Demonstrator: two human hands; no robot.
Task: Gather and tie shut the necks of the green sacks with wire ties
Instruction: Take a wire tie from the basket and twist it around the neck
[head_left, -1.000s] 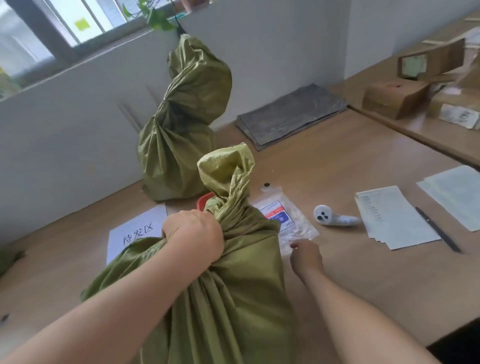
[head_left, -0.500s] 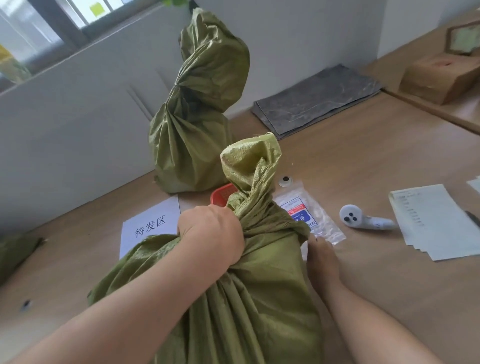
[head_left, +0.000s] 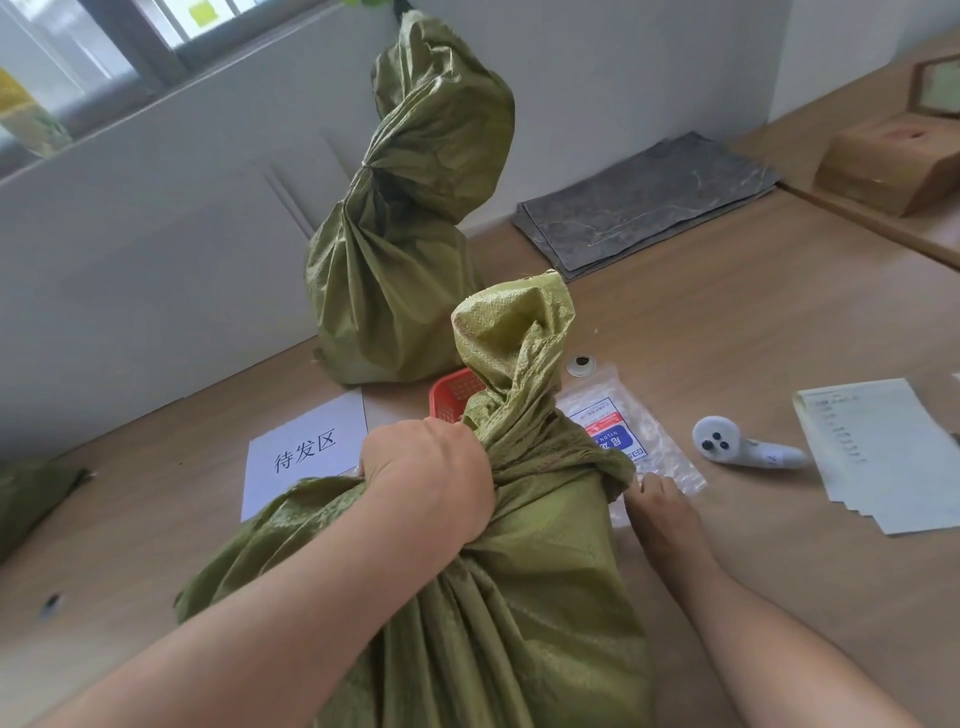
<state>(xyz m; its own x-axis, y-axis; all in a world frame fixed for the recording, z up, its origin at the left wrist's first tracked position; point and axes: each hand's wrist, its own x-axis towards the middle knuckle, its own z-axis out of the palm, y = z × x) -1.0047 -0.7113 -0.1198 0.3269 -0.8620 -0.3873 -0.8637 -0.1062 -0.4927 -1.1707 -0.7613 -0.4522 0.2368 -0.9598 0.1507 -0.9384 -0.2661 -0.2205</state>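
A green woven sack (head_left: 519, 597) stands on the wooden table in front of me. My left hand (head_left: 426, 478) grips its gathered neck, and the twisted top (head_left: 514, 353) sticks up above my fist. My right hand (head_left: 662, 514) rests low at the sack's right side on a clear plastic packet of ties (head_left: 618, 431). Its fingertips are hidden behind a fold of the sack. A second green sack (head_left: 395, 291) stands against the wall behind, its neck cinched at the middle. No tie shows on the near sack.
A red basket (head_left: 452, 392) peeks out behind the near sack, beside a white printed sign (head_left: 301, 452). To the right lie a white handheld device (head_left: 737, 449) and a stack of papers (head_left: 883, 452). Grey mats (head_left: 644, 202) and a cardboard box (head_left: 888, 166) sit further back.
My right hand has moved left along the packet, up against the sack's side. My left hand has kept its grip on the neck. The view has shifted closer.
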